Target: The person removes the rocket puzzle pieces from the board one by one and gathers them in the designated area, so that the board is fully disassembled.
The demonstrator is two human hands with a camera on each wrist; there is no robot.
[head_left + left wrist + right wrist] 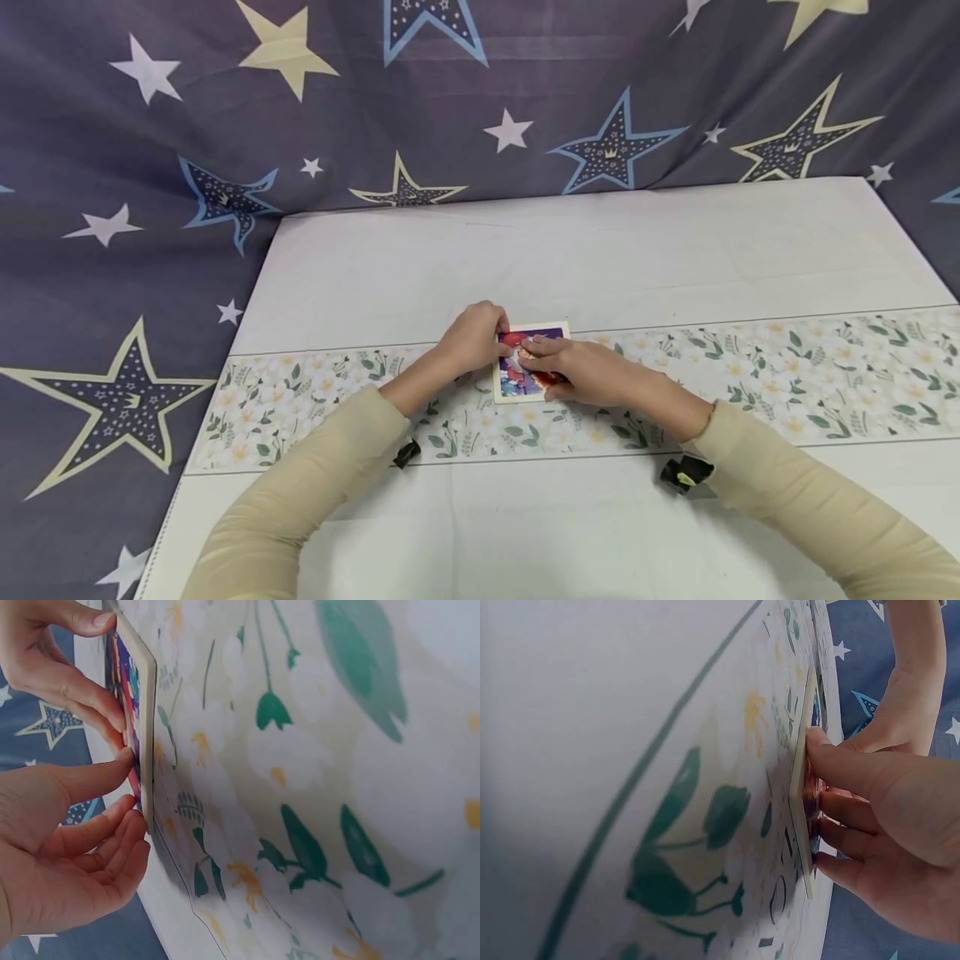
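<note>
Head view: nearest, two beige fabric sleeves, left [296,496] and right [806,496], over the white-covered desk [480,533]. Small black device below each cuff, left one [407,452] and right one [686,473]. Next, white floral band with green leaves [757,383] across the desk. On it, roughly mid-desk, lies a flat rectangular board [516,386]: cream border, red-purple-blue picture. Right hand [592,372] covers its right side; grip not clenched, fingers extended onto the picture, thumb at the near edge. Left hand [472,335] at its left edge, thumb and fingertips touching; can't tell whether that grip pinches it. Behind: dark blue cloth printed with stars [450,100].
</note>
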